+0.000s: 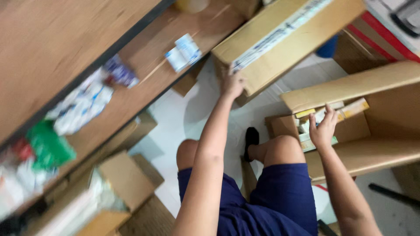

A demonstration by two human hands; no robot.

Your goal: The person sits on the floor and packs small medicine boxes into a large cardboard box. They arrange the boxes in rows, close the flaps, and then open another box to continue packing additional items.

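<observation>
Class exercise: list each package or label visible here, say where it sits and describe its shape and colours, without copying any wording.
Taped carton: top centre, brown, white tape strip, left hand on its corner.
Open carton: right, brown, right hand reaching in.
Small boxes: inside it, yellow, white, green.
White-blue packet: on wooden shelf.

A wooden shelf (144, 83) with a dark front edge ran diagonally across the upper left of the frame. On it lay a small white and blue box (183, 52), crumpled white packets (81, 107) and a green packet (49, 147). The pale floor (175, 118), at centre, held open cardboard boxes (367, 126).
</observation>
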